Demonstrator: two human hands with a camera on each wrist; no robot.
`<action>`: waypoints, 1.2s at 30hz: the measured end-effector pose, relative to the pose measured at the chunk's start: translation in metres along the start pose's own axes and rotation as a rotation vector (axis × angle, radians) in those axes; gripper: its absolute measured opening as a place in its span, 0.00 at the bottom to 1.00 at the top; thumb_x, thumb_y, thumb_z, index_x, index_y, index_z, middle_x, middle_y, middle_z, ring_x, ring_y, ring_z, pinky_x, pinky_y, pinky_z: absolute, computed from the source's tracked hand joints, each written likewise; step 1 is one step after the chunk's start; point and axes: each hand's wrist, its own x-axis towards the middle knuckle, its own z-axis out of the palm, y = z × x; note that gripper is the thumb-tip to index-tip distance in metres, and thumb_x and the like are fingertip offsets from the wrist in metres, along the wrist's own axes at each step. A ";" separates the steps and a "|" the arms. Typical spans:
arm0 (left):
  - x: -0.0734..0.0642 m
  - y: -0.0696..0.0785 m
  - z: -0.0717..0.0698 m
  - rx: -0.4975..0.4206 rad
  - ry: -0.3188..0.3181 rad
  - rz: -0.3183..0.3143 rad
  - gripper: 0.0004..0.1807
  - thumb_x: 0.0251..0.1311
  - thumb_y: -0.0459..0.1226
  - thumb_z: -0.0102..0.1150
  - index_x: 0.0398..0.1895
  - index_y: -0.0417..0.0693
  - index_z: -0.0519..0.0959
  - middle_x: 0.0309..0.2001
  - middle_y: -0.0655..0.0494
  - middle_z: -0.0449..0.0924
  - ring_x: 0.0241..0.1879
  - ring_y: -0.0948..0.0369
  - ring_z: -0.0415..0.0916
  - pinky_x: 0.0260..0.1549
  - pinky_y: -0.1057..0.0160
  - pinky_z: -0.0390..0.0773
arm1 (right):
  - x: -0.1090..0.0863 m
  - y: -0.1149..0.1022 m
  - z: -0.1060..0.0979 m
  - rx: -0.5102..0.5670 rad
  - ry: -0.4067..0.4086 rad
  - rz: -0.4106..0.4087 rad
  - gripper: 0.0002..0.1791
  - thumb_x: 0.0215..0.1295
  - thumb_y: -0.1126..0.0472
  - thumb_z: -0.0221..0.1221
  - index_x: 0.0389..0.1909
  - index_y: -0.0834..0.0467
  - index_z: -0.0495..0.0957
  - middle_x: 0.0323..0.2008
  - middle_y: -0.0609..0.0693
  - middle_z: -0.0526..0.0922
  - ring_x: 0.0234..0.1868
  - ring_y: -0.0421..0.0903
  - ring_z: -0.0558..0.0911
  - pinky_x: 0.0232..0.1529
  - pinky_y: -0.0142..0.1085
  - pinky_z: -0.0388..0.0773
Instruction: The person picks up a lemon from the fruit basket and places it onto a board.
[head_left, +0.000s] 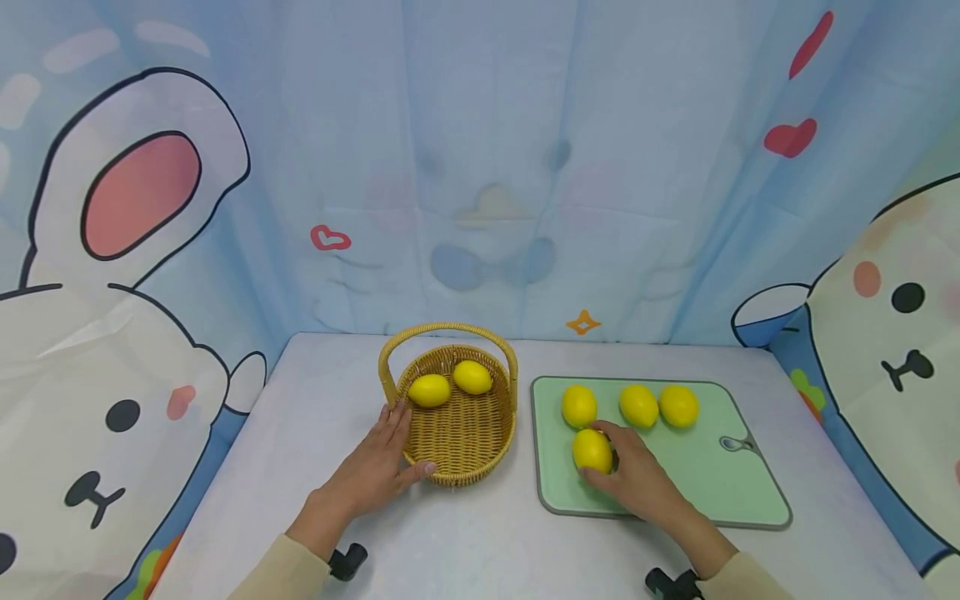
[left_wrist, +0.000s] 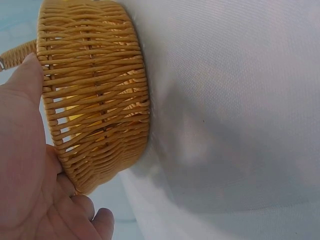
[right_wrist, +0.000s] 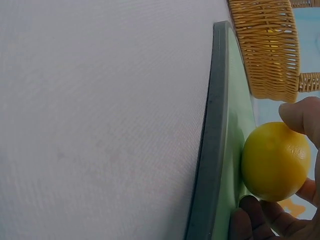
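A round wicker basket point(head_left: 459, 442) with an arched handle stands on the table, two lemons point(head_left: 430, 391) inside it. My left hand point(head_left: 375, 467) rests against its left side, fingers extended along the rim and thumb at the near edge; in the left wrist view the thumb touches the rim of the woven wall point(left_wrist: 95, 100). On the green cutting board point(head_left: 697, 492), my right hand point(head_left: 637, 471) pinches a lemon point(head_left: 592, 451) between thumb and fingers. The right wrist view shows this lemon point(right_wrist: 276, 162) close over the board's surface.
Three other lemons lie on the board: one point(head_left: 579, 406) just behind the held lemon, and a pair point(head_left: 639, 407) side by side farther right. The white table point(head_left: 465, 550) meets a blue printed curtain point(head_left: 487, 167) at the back.
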 end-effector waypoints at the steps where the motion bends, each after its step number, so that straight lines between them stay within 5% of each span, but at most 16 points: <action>1: 0.000 0.000 0.000 0.000 -0.002 -0.001 0.55 0.74 0.67 0.49 0.85 0.36 0.45 0.86 0.39 0.37 0.86 0.44 0.32 0.82 0.44 0.51 | 0.000 0.000 0.000 -0.001 -0.001 0.003 0.41 0.63 0.52 0.74 0.72 0.65 0.69 0.60 0.65 0.77 0.56 0.56 0.78 0.57 0.55 0.79; 12: 0.000 0.000 -0.001 -0.010 -0.002 -0.013 0.54 0.75 0.65 0.51 0.85 0.37 0.45 0.86 0.41 0.36 0.86 0.45 0.31 0.82 0.43 0.50 | 0.002 -0.003 -0.007 0.020 -0.011 0.046 0.43 0.63 0.48 0.75 0.73 0.62 0.68 0.61 0.66 0.76 0.48 0.51 0.78 0.48 0.45 0.80; 22: 0.000 -0.001 -0.001 0.006 0.002 -0.004 0.54 0.75 0.65 0.50 0.85 0.36 0.45 0.86 0.40 0.37 0.86 0.45 0.31 0.82 0.44 0.50 | 0.002 0.000 -0.009 0.007 0.015 0.037 0.44 0.66 0.46 0.73 0.75 0.60 0.65 0.66 0.67 0.71 0.54 0.57 0.80 0.51 0.52 0.83; 28: -0.002 0.000 -0.001 -0.006 -0.001 -0.011 0.53 0.76 0.63 0.52 0.85 0.35 0.46 0.86 0.41 0.37 0.85 0.44 0.32 0.82 0.43 0.50 | 0.007 -0.019 -0.014 0.003 0.108 -0.081 0.39 0.67 0.50 0.72 0.74 0.56 0.68 0.65 0.60 0.70 0.57 0.57 0.77 0.52 0.52 0.82; 36: 0.000 0.002 -0.001 -0.019 -0.004 -0.012 0.53 0.76 0.63 0.52 0.85 0.36 0.46 0.86 0.41 0.37 0.86 0.45 0.31 0.82 0.43 0.50 | 0.022 -0.066 -0.005 0.129 0.162 -0.341 0.35 0.63 0.61 0.74 0.70 0.48 0.73 0.69 0.51 0.72 0.61 0.48 0.77 0.57 0.50 0.85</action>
